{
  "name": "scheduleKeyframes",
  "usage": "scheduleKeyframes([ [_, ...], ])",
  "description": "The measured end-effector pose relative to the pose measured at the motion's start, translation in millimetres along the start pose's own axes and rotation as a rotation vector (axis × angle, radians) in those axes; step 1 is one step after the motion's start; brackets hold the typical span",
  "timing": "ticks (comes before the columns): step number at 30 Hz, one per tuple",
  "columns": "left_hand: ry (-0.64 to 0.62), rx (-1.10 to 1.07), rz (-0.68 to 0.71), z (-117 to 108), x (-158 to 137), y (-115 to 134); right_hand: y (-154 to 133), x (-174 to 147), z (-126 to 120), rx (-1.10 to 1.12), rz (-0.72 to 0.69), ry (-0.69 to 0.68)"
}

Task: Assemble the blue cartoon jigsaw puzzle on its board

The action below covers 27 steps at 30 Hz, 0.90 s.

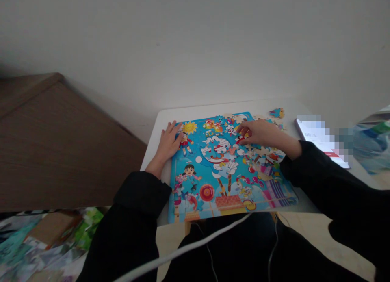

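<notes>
At the puzzle board [174, 174], the left hand [168, 143] rests spread; the right hand [261, 132] curls by loose pieces [262, 154], its hold unclear; keep the board steady, touch light

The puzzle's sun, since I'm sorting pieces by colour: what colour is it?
The sun on the puzzle is yellow, best seen in the head view.
</notes>
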<state>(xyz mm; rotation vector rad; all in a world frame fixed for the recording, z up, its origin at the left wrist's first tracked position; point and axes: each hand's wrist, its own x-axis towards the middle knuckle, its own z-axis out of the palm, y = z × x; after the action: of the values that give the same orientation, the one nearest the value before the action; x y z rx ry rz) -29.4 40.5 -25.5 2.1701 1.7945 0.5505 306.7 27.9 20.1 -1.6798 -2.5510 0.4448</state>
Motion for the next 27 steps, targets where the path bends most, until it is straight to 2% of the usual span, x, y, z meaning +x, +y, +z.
scheduleKeyframes([
  [6, 0.014, -0.047, 0.034, 2, 1, -5, 21, 10, -7, 0.437, -0.032, -0.093],
  [11, -0.008, -0.038, 0.009, 1, 1, -2, 22, 5, -22, 0.484, 0.036, -0.095],
  [19, -0.029, -0.027, 0.021, 2, -1, 0, 5, 6, -17, 0.838, 0.145, -0.086],
  [22, -0.030, -0.029, 0.022, 2, -1, 0, 6, 8, -16, 0.837, 0.143, -0.082],
  [25, -0.023, -0.034, 0.026, 2, -2, -1, 13, 8, -16, 0.725, 0.095, -0.087],
  [27, -0.024, -0.038, 0.031, 3, -2, -2, 16, 8, -16, 0.633, 0.043, -0.143],
])
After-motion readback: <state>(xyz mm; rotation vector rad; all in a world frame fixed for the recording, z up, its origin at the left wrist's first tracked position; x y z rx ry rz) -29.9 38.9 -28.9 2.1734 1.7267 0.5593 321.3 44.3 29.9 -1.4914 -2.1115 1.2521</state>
